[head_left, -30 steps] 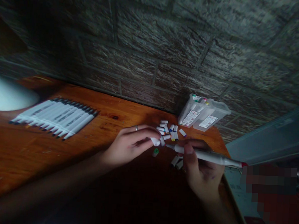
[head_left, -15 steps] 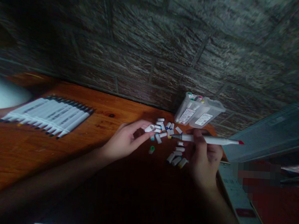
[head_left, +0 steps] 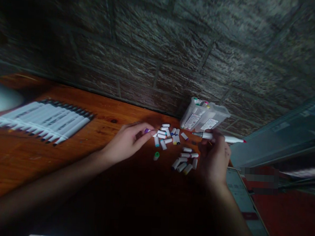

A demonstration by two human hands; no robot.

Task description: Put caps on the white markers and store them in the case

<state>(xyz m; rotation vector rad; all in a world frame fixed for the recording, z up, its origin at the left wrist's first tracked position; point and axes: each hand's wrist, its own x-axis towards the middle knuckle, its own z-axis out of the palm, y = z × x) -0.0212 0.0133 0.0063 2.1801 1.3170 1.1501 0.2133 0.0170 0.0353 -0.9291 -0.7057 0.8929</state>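
My left hand [head_left: 126, 139] pinches a white marker cap with a purple end [head_left: 146, 130] at the left edge of a loose pile of caps [head_left: 162, 132]. In my right hand [head_left: 213, 159] is a white marker [head_left: 235, 139], held level, its bare red tip pointing right and its grey end pointing left. Below the pile a green-ended cap [head_left: 156, 155] stands by itself. Several more caps [head_left: 181, 167] lie just left of my right hand.
A row of white markers [head_left: 45, 121] lies side by side on the wooden table [head_left: 97, 164] at left. Clear plastic cases [head_left: 218, 113], one with markers inside, stand against the stone wall [head_left: 139, 53]. A phone-like slab [head_left: 244, 201] sits at right.
The cap in my left hand has turned, so its purple end shows instead of its hollow opening. My right hand has moved up slightly with the marker, its fingers more curled. The view has shifted a little.
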